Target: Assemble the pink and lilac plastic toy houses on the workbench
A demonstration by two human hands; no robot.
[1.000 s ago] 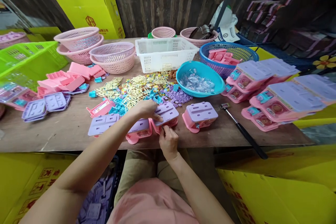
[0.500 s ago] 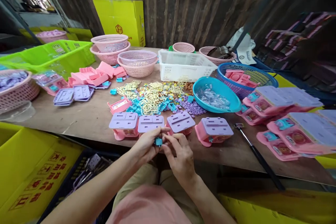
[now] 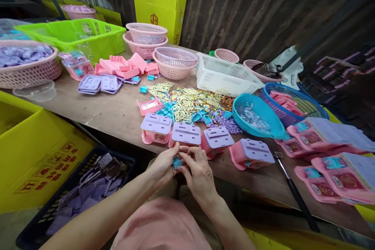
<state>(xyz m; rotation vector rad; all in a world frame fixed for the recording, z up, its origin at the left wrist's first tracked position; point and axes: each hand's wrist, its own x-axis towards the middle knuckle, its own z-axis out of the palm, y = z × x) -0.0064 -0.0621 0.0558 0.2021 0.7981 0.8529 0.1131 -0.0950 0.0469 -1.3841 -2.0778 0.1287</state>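
My left hand (image 3: pixel 164 166) and my right hand (image 3: pixel 199 172) meet just below the table's front edge, both pinching one small blue plastic piece (image 3: pixel 176 163). Directly above them on the wooden table (image 3: pixel 117 113) stands a row of pink toy units with lilac tops: one at the left (image 3: pixel 156 127), one in the middle (image 3: pixel 186 134), one beside it (image 3: pixel 217 139), and one further right (image 3: pixel 252 153). Behind the row lies a heap of yellow frames, blue pieces and purple discs (image 3: pixel 190 107).
Pink baskets (image 3: pixel 174 61), a white crate (image 3: pixel 225 78), a teal bowl (image 3: pixel 258 119) and a blue basket (image 3: pixel 295 103) line the back. Finished toys (image 3: pixel 328 152) pile up right, near a black-handled tool (image 3: pixel 295 193). A green crate (image 3: pixel 73 35) stands left; a dark crate of lilac parts (image 3: pixel 84 191) sits below.
My hands left the toy unit on the table and drew back toward my lap, now pinching a small blue piece together. The view swung left, showing the crates on that side.
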